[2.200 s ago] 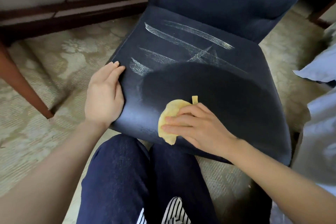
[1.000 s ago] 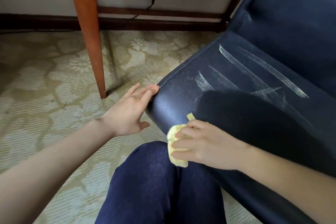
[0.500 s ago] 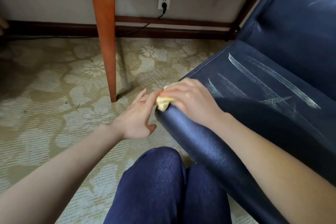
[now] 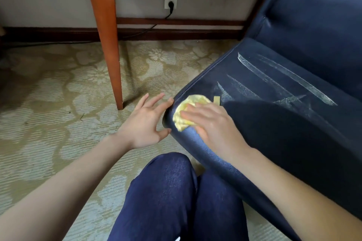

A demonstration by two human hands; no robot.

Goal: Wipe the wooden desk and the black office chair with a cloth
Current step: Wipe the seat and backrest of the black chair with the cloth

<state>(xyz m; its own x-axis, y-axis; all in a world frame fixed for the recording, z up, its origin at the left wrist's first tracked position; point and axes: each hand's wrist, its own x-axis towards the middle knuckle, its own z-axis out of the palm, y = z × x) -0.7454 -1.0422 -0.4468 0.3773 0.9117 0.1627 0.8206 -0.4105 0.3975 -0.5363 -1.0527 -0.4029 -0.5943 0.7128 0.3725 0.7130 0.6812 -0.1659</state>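
The dark office chair's seat (image 4: 274, 123) fills the right side, with pale dusty streaks across it and a darker patch in the middle. A yellow cloth (image 4: 186, 109) lies on the seat's front left corner. My right hand (image 4: 213, 125) presses flat on the cloth with straight fingers. My left hand (image 4: 146, 123) is spread beside that corner, fingertips touching the seat's edge. The wooden desk's leg (image 4: 108, 41) and lower rail stand behind.
Patterned carpet (image 4: 49, 103) covers the floor at left. A wall socket (image 4: 171, 2) with a black plug and cable sits under the desk. My knees in dark trousers (image 4: 176, 197) are at the bottom middle, close to the seat's front.
My right hand has slid the cloth from the seat's rim back onto the corner's top, fingers now flatter. My left hand stays at the corner edge. The view shifted slightly.
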